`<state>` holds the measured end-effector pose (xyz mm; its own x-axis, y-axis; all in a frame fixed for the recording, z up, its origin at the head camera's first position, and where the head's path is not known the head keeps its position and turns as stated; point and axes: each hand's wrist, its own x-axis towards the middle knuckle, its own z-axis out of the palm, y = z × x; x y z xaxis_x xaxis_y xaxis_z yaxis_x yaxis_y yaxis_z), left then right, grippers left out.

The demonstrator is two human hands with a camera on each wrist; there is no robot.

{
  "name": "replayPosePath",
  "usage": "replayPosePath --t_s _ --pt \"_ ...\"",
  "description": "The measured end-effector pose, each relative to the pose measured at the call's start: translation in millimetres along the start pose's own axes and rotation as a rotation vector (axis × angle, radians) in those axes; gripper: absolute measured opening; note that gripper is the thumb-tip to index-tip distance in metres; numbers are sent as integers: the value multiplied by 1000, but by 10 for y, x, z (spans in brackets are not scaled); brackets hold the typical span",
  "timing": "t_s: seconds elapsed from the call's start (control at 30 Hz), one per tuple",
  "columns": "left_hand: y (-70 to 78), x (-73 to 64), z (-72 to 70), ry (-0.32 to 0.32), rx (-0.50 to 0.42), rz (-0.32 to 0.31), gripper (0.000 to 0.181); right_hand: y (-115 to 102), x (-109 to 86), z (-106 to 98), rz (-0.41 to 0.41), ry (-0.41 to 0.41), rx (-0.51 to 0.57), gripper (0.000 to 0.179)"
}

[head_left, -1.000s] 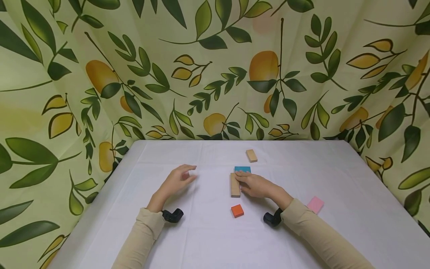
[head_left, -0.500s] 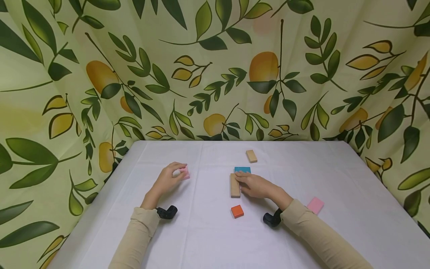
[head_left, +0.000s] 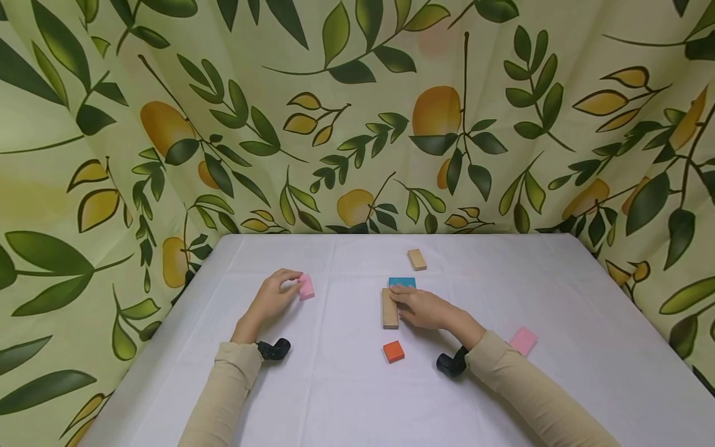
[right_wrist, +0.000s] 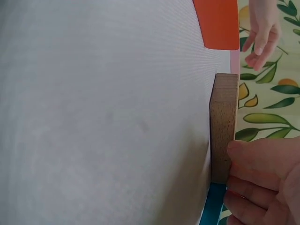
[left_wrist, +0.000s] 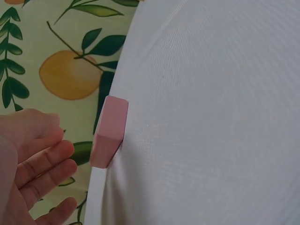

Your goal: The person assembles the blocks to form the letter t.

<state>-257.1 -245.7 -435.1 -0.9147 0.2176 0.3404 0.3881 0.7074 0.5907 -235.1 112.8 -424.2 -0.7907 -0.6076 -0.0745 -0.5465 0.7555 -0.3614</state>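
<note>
The left hand is loose, its fingers slightly bent and holding nothing. Just off its fingertips, on their right, a pink block sits on the white cloth. In the head view the fingertips seem to meet the block's left edge, but the left wrist view shows a gap between them.

The right hand is laid over two blocks with its fingers extended rather than clenched. Under and just left of its fingertips lies a long wooden block; the blue block, just beyond the fingertips, meets its far end. Nearer the person than this hand is an orange block, with a small wooden block farther away and a flat pink piece to the right, beside the sleeve.

The fingers hide part of the blue block, and the sleeve's edge partly covers the flat pink piece. In the right wrist view, the orange block is cut off by the top edge and the blue one by the bottom. How firmly the right fingers press is hard to tell.
</note>
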Motion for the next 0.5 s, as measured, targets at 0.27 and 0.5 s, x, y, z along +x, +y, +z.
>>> replayPosePath --t_s 0.27,0.5 --pt "-93 37 -12 -20 18 3 31 0 5 11 3 1 6 47" --pt "-152 56 -25 -66 40 -47 34 -7 6 7 -8 1 -3 47"
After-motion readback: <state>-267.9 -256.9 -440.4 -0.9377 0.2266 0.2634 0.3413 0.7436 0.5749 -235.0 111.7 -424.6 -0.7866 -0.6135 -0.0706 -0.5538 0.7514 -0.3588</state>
